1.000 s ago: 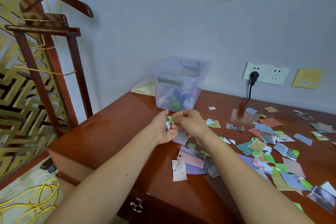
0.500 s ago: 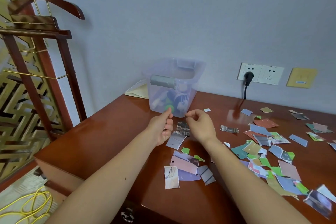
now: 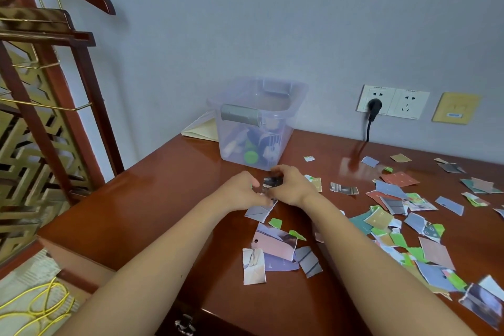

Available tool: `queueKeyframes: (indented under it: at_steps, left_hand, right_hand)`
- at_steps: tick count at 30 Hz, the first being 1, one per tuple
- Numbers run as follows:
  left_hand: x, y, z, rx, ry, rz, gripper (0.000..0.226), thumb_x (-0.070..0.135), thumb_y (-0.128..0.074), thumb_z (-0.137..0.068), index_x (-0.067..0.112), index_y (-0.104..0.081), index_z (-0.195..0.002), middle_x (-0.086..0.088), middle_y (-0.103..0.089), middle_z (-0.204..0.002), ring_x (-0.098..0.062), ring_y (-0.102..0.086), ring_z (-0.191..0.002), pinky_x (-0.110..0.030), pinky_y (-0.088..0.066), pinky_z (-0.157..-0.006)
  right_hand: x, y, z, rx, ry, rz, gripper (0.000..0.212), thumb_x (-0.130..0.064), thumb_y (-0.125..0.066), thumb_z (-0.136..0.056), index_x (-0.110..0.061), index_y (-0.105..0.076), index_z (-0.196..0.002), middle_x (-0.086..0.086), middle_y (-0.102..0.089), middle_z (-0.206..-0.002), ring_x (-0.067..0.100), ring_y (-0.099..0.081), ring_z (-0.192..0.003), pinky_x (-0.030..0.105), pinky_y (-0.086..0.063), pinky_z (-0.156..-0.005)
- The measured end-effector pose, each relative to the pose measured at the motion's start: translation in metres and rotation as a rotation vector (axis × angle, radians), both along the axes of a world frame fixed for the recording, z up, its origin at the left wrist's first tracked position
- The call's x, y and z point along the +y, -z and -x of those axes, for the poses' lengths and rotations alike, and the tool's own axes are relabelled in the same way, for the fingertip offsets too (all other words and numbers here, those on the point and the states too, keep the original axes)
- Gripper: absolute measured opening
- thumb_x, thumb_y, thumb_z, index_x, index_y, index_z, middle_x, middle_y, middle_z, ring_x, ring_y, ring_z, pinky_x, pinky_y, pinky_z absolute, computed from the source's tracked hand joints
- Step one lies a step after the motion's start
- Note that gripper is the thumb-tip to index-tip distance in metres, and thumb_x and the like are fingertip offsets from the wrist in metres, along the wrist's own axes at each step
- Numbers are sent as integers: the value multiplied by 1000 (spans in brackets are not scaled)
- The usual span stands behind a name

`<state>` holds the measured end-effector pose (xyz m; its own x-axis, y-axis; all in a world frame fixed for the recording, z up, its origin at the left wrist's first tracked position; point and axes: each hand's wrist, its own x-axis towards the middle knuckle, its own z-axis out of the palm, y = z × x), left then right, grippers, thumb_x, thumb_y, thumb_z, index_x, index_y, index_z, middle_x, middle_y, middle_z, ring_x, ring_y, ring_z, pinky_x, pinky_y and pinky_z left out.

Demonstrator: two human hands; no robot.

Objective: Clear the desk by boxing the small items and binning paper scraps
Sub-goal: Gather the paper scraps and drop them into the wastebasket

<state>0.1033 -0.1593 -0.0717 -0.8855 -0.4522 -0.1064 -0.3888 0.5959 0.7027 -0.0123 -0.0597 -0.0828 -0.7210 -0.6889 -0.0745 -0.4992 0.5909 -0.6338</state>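
Observation:
My left hand (image 3: 241, 190) and my right hand (image 3: 290, 185) meet over the red-brown desk (image 3: 152, 199), just in front of the clear plastic box (image 3: 283, 117). My right hand pinches a dark paper scrap (image 3: 271, 181) between the two hands. My left hand's fingers are curled and hold small scraps that are mostly hidden. A grey scrap (image 3: 257, 211) lies under the hands. Several coloured paper scraps (image 3: 275, 245) lie near my forearms, and many more (image 3: 403, 226) are spread to the right. The box holds several small items.
A wooden valet stand (image 3: 41, 49) rises at the left beside a gold lattice screen. A black plug (image 3: 373, 105) sits in the wall socket, its cord running down to the desk. A cream folder (image 3: 199, 129) lies behind the box. Yellow cable (image 3: 35, 305) lies on the floor.
Both hands came apart, then closed together again nearer the box. My right hand took up the dark scrap that lay on the desk between them.

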Motion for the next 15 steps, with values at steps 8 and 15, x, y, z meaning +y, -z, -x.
queueKeyframes:
  at_steps: [8,15]
  left_hand:
    - [-3,2,4,-117,50,142,48,46,-82,-68,10,-57,-87,-4,-48,-87,-19,-47,-80,-31,-37,-71]
    - [-3,9,0,-60,-6,162,59,50,-84,-64,15,-56,-103,4,-52,-94,-16,-55,-90,-30,-47,-80]
  right_hand:
    - [15,10,-8,-7,171,245,62,-24,-80,-70,-27,-54,-126,-9,-64,-113,16,-62,-103,40,-52,-92]
    - [21,15,-13,-195,283,603,10,-20,-70,-84,-27,-65,-89,-4,-73,-88,18,-69,-83,45,-56,-81]
